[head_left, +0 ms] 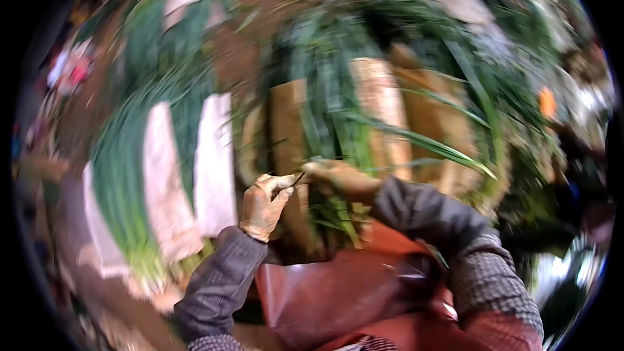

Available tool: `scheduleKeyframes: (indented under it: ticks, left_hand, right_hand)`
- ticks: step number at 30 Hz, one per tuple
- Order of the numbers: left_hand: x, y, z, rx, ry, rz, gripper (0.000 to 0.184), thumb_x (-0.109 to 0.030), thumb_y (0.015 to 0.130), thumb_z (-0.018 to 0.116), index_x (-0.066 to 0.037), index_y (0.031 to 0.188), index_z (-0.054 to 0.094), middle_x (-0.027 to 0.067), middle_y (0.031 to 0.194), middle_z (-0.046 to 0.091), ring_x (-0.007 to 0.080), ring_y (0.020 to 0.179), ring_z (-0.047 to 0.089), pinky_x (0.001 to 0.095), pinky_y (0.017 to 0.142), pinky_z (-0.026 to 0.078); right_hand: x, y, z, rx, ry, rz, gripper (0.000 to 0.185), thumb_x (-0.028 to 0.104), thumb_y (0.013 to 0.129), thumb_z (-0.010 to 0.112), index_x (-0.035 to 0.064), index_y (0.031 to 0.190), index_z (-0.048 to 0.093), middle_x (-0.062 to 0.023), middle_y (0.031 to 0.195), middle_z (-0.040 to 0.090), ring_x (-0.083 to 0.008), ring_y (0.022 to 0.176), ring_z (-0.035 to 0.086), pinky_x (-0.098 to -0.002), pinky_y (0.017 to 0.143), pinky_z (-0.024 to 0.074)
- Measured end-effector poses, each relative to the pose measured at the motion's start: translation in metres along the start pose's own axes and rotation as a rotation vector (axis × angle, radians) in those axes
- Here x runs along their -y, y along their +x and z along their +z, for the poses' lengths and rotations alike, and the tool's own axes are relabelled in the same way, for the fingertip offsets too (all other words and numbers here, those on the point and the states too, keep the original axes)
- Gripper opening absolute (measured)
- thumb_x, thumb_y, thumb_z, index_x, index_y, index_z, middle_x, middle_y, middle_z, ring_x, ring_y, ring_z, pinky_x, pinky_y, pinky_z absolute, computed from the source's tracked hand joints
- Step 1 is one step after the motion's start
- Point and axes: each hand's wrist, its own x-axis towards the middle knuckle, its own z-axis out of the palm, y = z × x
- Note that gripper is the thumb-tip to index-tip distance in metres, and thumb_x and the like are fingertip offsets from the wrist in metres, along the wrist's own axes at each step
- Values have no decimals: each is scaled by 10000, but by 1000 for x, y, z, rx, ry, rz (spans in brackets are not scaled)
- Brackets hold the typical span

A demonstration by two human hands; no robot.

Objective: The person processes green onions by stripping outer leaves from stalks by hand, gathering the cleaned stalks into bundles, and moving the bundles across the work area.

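My left hand (pixel 262 208), in a stained pale glove, is closed in a pinch on a thin dark strip (pixel 299 178); its exact kind does not show. My right hand (pixel 344 180) reaches in from the other side, its fingertips close to the strip's far end. Motion smears those fingers, so their hold cannot be made out. Beyond both hands lies a bunch of long green onions (pixel 331 104), leaves pointing away from me. Brown boards or cardboard strips (pixel 289 123) stand along it, and a few loose leaves (pixel 435 143) cross over my right forearm's far side.
On the left, more green onions (pixel 120 175) lie between pale strips (pixel 170 188). A further leafy bundle (pixel 146 45) is behind them. A reddish-brown apron (pixel 338 289) covers my lap. Brown ground (pixel 250 32) runs between the piles, and tangled greens (pixel 520 110) fill the right.
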Motion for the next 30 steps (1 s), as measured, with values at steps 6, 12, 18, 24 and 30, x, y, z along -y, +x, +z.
scheduleKeyframes:
  ticks: [6, 12, 18, 24, 30]
  left_hand:
    - [-192, 9, 105, 627, -629, -73, 474, -63, 861, 607, 14, 1293, 428, 92, 1017, 623, 160, 977, 578, 290, 866, 451]
    - [-296, -75, 64, 474, -150, 56, 658, -79, 812, 621, -43, 1405, 337, 171, 1302, 490, 258, 1234, 453, 376, 1070, 316]
    - [-262, -136, 3, 396, 35, -232, 474, -71, 816, 616, 7, 1269, 499, 143, 1287, 525, 255, 1229, 468, 356, 1034, 360]
    - [-121, -111, 19, 200, 11, -327, 388, -124, 833, 645, 16, 1187, 570, 109, 1117, 626, 203, 1050, 572, 315, 962, 418]
    - [48, -86, 101, 27, 206, -423, 552, -193, 728, 724, 24, 1201, 541, 189, 1150, 617, 284, 1072, 591, 338, 922, 449]
  right_hand:
    - [-19, -184, -79, -274, 332, -300, 290, 263, 923, 570, 6, 1044, 626, 4, 811, 606, -78, 719, 512, -239, 636, 415]
    - [-192, -459, -91, -507, 245, -57, 275, 308, 929, 560, 44, 880, 615, 21, 623, 522, -53, 542, 474, -190, 455, 337]
    - [-448, -552, -117, -256, -1180, 518, 236, 253, 880, 512, 100, 985, 657, -97, 1026, 646, -298, 926, 618, -369, 746, 501]
    - [-329, -360, -110, -814, -435, -314, 222, 151, 856, 650, 8, 1026, 667, -83, 899, 687, -141, 820, 629, -258, 765, 496]
    - [-255, -170, -74, -810, -869, -414, 458, 318, 784, 691, 58, 1147, 587, -179, 966, 616, -357, 890, 607, -402, 792, 493]
